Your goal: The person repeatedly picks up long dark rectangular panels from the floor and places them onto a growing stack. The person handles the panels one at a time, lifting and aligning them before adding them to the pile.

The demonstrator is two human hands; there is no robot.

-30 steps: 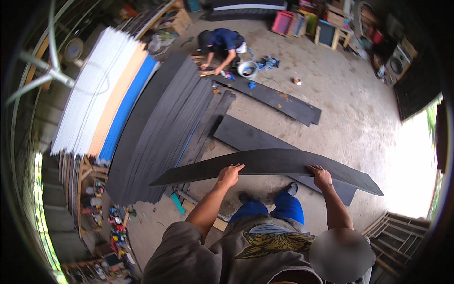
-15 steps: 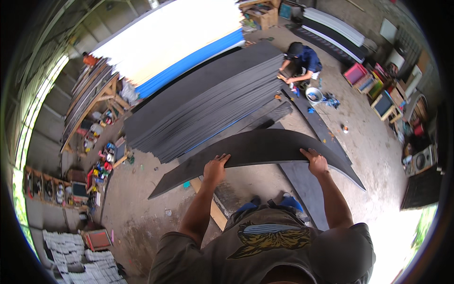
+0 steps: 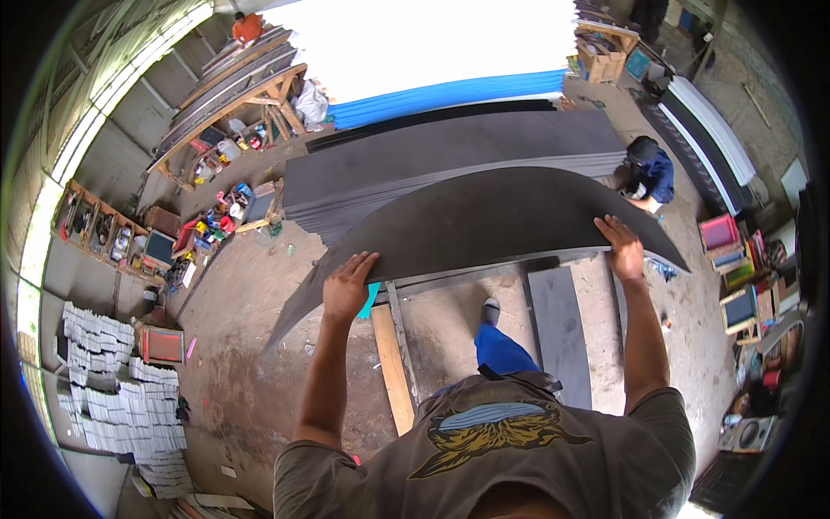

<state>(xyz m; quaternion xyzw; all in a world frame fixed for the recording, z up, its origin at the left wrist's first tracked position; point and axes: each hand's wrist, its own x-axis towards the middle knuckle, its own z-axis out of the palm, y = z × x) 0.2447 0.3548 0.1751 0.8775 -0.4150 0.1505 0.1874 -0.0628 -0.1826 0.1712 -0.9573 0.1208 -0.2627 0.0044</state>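
I hold a long dark grey foam-like sheet [image 3: 484, 216] out in front of me, its ends drooping and its middle bowed upward. My left hand [image 3: 348, 285] grips its near edge left of the middle, fingers on top. On the right, my right hand [image 3: 621, 246] is closed on the same edge; both thumbs are hidden beneath. Behind the sheet lies a wide stack of similar dark grey sheets [image 3: 450, 143], partly covered by it.
At the stack's right end crouches a person in dark blue [image 3: 653, 173]. A dark plank-like strip [image 3: 560, 329] and a wooden beam [image 3: 392, 368] lie on the floor before me. Blue and white sheets [image 3: 450, 93] are piled farther back. White bundles [image 3: 130, 389] stand at left.
The held sheet has risen and now overlaps the stack more. My view has turned rightward relative to before, and one foot has stepped forward. Both hands keep their grip.
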